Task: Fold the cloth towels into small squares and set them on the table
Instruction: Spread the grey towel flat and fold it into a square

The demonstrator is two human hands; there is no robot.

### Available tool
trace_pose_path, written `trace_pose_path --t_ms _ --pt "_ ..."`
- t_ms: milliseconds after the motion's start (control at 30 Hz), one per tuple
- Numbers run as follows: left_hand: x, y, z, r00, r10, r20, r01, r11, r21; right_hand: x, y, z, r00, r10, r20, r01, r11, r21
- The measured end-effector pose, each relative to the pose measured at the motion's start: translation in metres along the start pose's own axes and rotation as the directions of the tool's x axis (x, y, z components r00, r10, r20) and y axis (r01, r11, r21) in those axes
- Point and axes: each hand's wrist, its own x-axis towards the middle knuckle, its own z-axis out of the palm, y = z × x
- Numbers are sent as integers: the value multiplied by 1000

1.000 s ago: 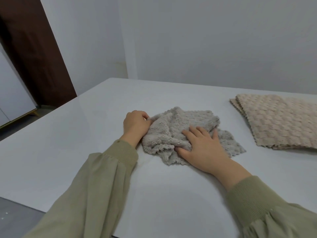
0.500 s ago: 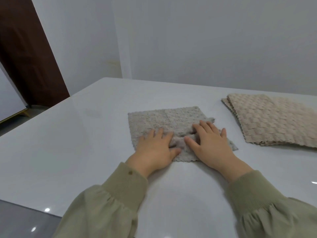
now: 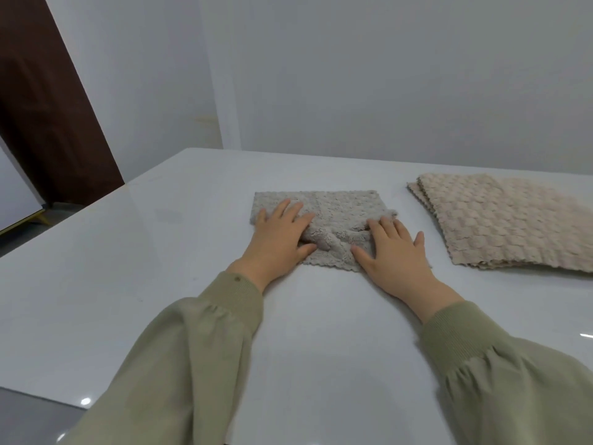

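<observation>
Two hands are down flat, and the widest thing on show is the glossy white bench [image 3: 144,300], spreading out on every side of the grey towel [image 3: 333,207], which is our marker for this one. Far off to the left of the grey towel, past the bench edge, stands a dark brown door [image 3: 38,107]. Nearer the camera than the grey towel, two olive sleeves [image 3: 192,364] fill the bottom corners of the view.

Right of the grey towel, with a strip of bare bench between, sits a stack of beige towels [image 3: 500,226]. They are folded flat with their edges roughly lined up, and they run off the right side of the view.

The grey towel itself lies on the bench, spread roughly square. Its far half is smooth, and its near half is bunched into a ridge between the hands. The left hand [image 3: 279,239] sits palm down on the towel's left part. The right hand [image 3: 394,252] sits palm down on its near right corner. The fingers [image 3: 293,208] on both are released: straight, spread, pressing cloth to bench and curled round nothing.
</observation>
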Motion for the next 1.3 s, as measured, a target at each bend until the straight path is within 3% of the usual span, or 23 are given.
trace_pose_path --t_ms 100,167,267,367,500,733,867,967,1033,1067,1100,1133,1200,1300 --pt "-13 2 -6 966 109 -236 -143 981 -134 -8 -1 -7 989 -89 -118 94 995 32" --pt "-23 0 -11 944 130 -303 -192 964 -185 -12 0 -10 976 -142 -165 151 988 44" --pt "-37 -7 -11 968 125 -218 -168 967 -190 -17 5 -12 968 -186 -171 195 980 38" --pt "-43 -13 -10 996 25 -82 -38 986 -162 -21 15 -14 981 -164 -107 168 985 32" --pt "-41 -20 -11 1000 -26 7 27 980 -196 -20 21 -17 986 -151 -64 158 979 128" --pt "-47 -14 -29 996 -85 -11 78 951 -301 -20 21 -28 987 -109 -120 125 984 129" --pt "-51 -12 -45 985 -144 91 170 803 -571 -24 21 -41 989 -96 -116 124 956 265" --pt "-48 -12 -48 959 -282 13 202 653 -730 -27 14 -39 961 -104 -257 183 934 306" --pt "-43 -10 -41 959 -268 -88 161 776 -610 -24 9 -29 960 -158 -229 209 953 218" --pt "-41 -7 -35 980 -188 -69 137 880 -455 -23 8 -22 977 -186 -100 199 969 147" --pt "-40 -4 -27 995 -88 44 97 956 -278 -22 8 -17 982 -181 56 177 982 67" --pt "-39 -1 -20 980 -35 194 63 988 -139 -22 9 -12 974 -143 176 147 989 -9" --pt "-39 4 -11 916 -43 399 53 999 -14 -20 12 -9 957 -64 282 90 993 -79" --pt "-42 3 -9 915 -34 403 49 998 -27 -20 13 -9 955 -36 294 59 996 -69"
